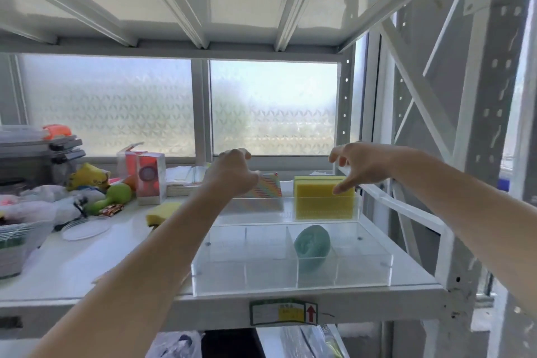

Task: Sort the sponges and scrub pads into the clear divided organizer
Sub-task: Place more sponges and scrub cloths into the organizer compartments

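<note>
The clear divided organizer [290,279] sits on the white shelf at the right. A teal round scrub pad [311,244] lies in a front compartment. Yellow sponges [322,200] stand upright in the back right compartment. A multicoloured striped pad [268,187] stands in the back left compartment. My left hand [232,174] hovers at the striped pad, fingers curled over its top edge. My right hand [357,164] is above the yellow sponges with fingers spread, its thumb touching their top right corner. Another yellow sponge [162,212] lies on the shelf left of the organizer.
Clutter fills the shelf's left side: red-and-white boxes [149,177], a green toy [113,196], plastic bags, a clear round lid [85,229] and a clear bin [17,244]. A frosted window is behind. Shelf uprights stand at the right.
</note>
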A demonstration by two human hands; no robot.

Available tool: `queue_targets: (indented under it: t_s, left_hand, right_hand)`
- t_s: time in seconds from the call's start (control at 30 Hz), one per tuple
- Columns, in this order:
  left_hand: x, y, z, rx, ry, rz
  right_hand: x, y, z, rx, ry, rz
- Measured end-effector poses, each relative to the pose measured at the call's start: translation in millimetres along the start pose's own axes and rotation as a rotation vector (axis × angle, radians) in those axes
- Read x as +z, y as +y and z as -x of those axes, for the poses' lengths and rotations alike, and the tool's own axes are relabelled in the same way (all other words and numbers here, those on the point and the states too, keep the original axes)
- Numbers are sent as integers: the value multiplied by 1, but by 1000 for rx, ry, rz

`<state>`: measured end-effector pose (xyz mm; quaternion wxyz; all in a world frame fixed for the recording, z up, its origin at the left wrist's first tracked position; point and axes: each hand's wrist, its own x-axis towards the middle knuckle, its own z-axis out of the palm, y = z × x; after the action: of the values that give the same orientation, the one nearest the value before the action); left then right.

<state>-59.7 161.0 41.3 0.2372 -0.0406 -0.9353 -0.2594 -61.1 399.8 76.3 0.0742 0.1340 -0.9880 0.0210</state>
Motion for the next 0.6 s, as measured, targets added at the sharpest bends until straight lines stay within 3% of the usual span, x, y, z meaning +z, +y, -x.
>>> queue_targets:
  t_s: [0.13,0.3,0.6]
  left_hand:
    - [-35,-54,9,-91,27,-71]
    - [-67,-112,24,-212,-47,-104]
    - [-70,-150,62,-296,-481,-223]
  right_hand:
    - [-2,-53,-26,-113,37,-4]
    - [13,-127,-55,-240,28,-47]
    - [60,-234,-94,-355,-34,-7]
